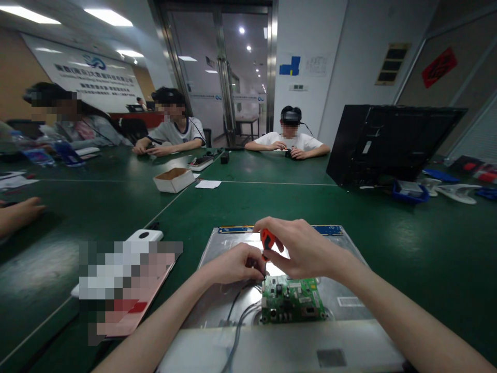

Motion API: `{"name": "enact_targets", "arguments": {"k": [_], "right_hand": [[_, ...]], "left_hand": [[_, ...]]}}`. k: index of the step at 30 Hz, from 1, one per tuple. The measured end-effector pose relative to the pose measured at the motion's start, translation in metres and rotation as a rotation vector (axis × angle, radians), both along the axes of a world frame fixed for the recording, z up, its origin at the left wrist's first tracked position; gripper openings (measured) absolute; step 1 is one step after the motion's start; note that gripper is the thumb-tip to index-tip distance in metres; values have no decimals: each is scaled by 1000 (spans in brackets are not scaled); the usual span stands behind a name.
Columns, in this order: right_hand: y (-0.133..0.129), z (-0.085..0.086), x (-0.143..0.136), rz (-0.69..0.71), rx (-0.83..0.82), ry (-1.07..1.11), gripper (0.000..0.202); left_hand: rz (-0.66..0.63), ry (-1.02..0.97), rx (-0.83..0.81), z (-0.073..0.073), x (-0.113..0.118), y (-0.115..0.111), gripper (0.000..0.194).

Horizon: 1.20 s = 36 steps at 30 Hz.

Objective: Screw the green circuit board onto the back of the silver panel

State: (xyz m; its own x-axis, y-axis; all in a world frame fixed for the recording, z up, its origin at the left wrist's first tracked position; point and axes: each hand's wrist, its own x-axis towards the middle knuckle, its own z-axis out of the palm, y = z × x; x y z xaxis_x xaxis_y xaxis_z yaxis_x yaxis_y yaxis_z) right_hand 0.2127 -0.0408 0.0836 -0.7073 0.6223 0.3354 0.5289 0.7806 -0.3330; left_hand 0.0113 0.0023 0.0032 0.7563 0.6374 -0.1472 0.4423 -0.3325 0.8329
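Observation:
My right hand point(297, 247) grips the orange and black handle of a screwdriver point(267, 240), held upright with its shaft pointing down. Beside the shaft, the fingers of my left hand point(238, 263) are pinched together near the upper left corner of a green circuit board point(293, 300); whatever they hold is hidden. The board lies on the silvery metal back of a flat panel point(349, 324). Grey and black cables point(237, 339) run from the board's left side toward me. Along the panel's far edge is a narrow blue circuit strip point(328, 230).
Left of the panel lie a white device point(144, 236) and a pink pad point(128, 325), partly blurred out. Farther off stand an open white box point(174, 181) and a black monitor point(388, 145). Several people sit around the green table point(279, 202); another person's hand point(23, 215) rests at far left.

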Motion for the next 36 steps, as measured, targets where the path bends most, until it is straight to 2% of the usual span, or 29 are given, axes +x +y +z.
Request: {"name": "enact_targets", "arguments": {"k": [6,13,19,26,36], "right_hand": [[0,0,-1,-33,15,-37,36],[1,-2,0,-26,55,-38,30],[-2,4,3,24,24,-36,38],[-2,3,2,-4,41,-50,36],[-2,0,0,-19,110,-78,26]], "left_hand": [[6,-19,-4,4,1,-1,2],[-5,-15,-19,1,0,-1,6],[-2,11,17,2,1,-1,7],[-7,25,42,6,0,-3,7],[-18,-17,18,4,0,-3,7]]}}
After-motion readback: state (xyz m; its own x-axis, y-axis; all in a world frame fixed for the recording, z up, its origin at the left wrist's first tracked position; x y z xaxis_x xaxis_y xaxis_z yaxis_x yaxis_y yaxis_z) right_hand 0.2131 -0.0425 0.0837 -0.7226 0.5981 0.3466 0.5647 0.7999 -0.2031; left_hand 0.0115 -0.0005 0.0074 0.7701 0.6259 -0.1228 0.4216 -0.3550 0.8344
